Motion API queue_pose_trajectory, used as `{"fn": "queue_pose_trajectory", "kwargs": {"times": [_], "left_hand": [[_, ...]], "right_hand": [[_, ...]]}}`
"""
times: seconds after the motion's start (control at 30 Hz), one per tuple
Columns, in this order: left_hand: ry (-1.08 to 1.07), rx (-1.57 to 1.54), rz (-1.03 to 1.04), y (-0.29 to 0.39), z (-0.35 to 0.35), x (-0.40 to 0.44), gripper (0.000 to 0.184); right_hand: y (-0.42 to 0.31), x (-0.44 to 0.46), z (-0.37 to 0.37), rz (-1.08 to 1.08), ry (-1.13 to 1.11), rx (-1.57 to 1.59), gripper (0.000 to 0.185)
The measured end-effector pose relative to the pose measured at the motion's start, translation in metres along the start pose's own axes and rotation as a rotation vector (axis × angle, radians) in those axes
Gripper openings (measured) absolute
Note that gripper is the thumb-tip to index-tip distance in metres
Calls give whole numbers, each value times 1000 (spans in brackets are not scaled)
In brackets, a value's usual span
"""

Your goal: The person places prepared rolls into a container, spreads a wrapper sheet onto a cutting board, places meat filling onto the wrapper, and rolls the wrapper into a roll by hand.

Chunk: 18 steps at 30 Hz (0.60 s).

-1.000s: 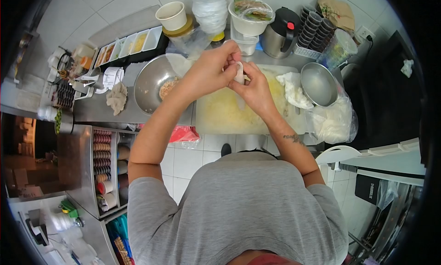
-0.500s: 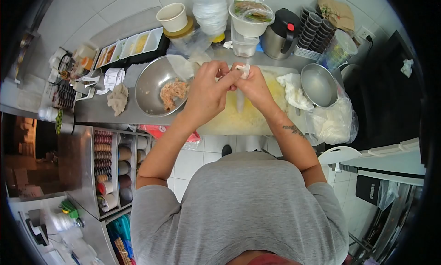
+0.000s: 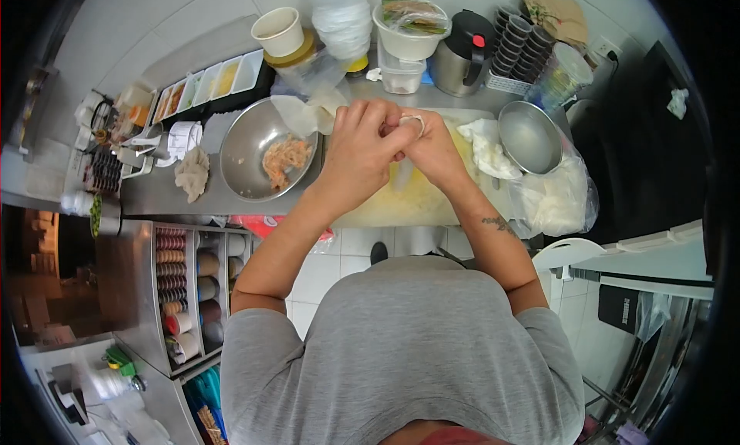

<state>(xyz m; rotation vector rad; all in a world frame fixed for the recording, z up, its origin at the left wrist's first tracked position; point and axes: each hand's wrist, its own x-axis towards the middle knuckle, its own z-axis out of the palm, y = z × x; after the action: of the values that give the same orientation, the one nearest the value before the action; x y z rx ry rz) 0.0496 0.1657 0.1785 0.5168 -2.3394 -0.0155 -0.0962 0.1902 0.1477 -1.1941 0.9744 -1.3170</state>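
Observation:
Close together over the yellowed cutting board (image 3: 416, 207), both my hands have curled fingers. In the fingers of my right hand (image 3: 438, 153) is a small, thin, white dumpling wrapper (image 3: 414, 121), its pale edge showing. My left hand (image 3: 356, 148) presses its fingertips against the same wrapper from the left; what lies inside the folds is hidden. A pale, narrow strip (image 3: 402, 173) rests on the board below the hands. Left of them stands a steel bowl (image 3: 245, 184) with minced meat filling (image 3: 282, 161) in it. Thin whitish sheets (image 3: 304, 115) hang over its far right rim.
A round metal pan (image 3: 530, 136), a crumpled white cloth (image 3: 487, 148) and a plastic bag (image 3: 559, 198) lie on the right. Behind stand a steel jug (image 3: 456, 59), a white tub (image 3: 408, 40) and a paper bowl (image 3: 277, 30). A beige rag (image 3: 192, 173) lies left.
My hands have closed in tighter around the wrapper, and less of it sticks out above the fingers. The whole view has shifted slightly; the bowl and board have stayed put.

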Motion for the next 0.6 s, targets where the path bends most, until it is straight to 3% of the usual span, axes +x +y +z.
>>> {"fn": "queue_pose_trajectory", "kwargs": {"times": [0.1,0.2,0.3,0.43,0.53,0.6], "left_hand": [[-142,32,-38,9,-1,11,32],[-56,-173,31,5,15,24,30],[-3,-775,-323,-3,26,46,26],[-127,-548,-67,-44,129,72,28],[-430,-298,117,-7,183,96,29],[-503,-205,279,9,225,103,25]], "right_hand": [[9,-8,-5,-8,69,-14,11],[2,-18,-17,-25,178,11,14],[-10,-31,-36,33,208,-52,15],[-16,-48,-44,45,292,-109,24],[-19,-56,-53,31,316,-68,23],[-15,-59,-63,12,334,-74,23]]}}
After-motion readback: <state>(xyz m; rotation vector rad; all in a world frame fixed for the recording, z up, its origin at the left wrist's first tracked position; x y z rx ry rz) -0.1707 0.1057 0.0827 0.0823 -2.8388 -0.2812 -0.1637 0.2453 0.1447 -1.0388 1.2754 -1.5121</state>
